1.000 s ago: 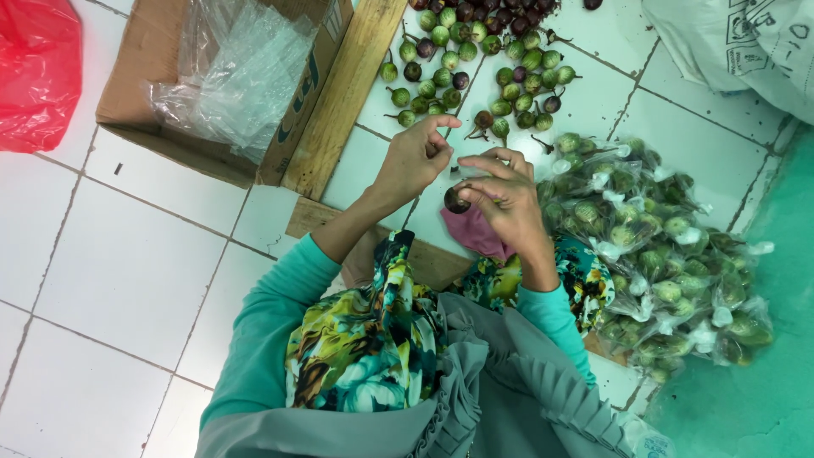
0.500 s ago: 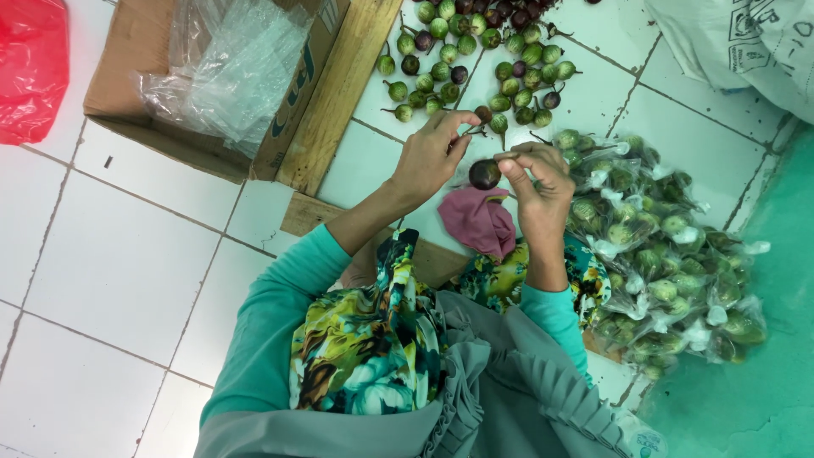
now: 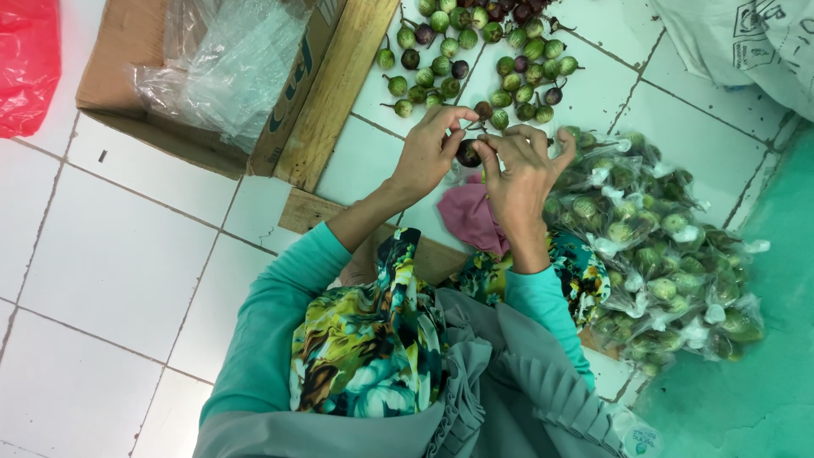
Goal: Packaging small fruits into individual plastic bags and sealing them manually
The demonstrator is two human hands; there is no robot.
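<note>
My left hand (image 3: 428, 153) and my right hand (image 3: 524, 165) meet over the white tiled floor, both pinching one small dark round eggplant (image 3: 468, 153) between their fingertips. Just beyond them lies a loose heap of small green and purple eggplants (image 3: 475, 51). Under my right wrist sits a pink cloth (image 3: 471, 216). To the right of my right hand is a pile of clear bags filled with green eggplants (image 3: 657, 246). Both arms wear teal sleeves.
A cardboard box (image 3: 127, 102) holding clear plastic bags (image 3: 225, 59) stands at the upper left, with a wooden plank (image 3: 335, 93) along its side. A red plastic bag (image 3: 25, 64) lies far left, a white sack (image 3: 746, 38) top right, a green floor (image 3: 763, 373) at right.
Both hands with the dark eggplant have shifted away from my body toward the loose heap, off the pink cloth. The view has drifted slightly.
</note>
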